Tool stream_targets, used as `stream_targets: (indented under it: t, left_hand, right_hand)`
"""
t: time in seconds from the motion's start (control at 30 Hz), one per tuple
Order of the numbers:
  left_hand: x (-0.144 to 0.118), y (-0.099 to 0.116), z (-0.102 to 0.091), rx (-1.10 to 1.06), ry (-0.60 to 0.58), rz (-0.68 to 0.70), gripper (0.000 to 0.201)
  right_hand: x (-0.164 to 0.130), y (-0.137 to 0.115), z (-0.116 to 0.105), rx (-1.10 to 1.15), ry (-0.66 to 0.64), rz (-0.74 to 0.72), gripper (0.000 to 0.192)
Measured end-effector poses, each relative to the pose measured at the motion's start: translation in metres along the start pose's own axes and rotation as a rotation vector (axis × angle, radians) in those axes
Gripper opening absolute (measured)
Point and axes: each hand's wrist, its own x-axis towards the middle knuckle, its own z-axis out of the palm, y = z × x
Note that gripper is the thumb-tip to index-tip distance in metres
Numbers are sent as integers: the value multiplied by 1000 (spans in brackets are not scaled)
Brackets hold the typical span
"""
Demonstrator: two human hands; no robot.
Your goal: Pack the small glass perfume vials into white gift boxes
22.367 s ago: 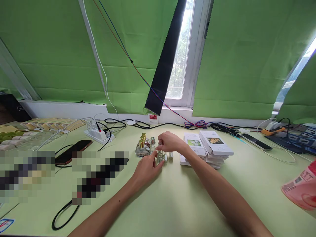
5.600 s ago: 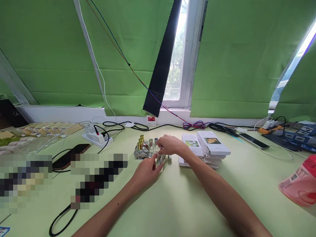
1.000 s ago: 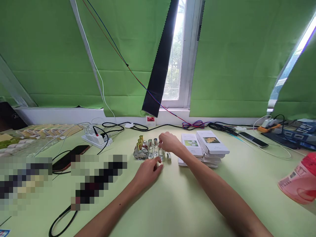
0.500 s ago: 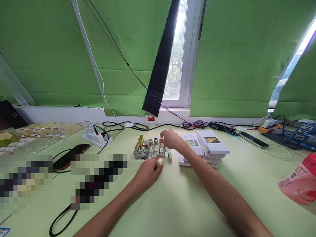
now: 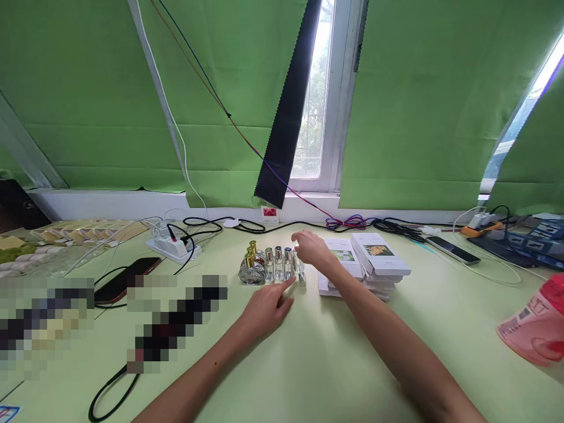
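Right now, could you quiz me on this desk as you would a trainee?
1. True or false: the right hand reaches over the small glass bottles.
2. What lies just right of the bottles: A white boxes, B a laptop, C a mug?
3. What colour are the caps of the bottles at the row's left end?

Key: 1 true. 2 A. 3 gold. The left hand rests near the row, index finger pointing at it.
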Motion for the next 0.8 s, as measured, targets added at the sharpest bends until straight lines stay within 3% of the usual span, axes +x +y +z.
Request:
stream_targets:
  t: [0.8]
  left_hand:
    - [0,-2,1,34,-9,11,50]
  right_hand:
    - [1,2,-4,-80,-107,-12,32]
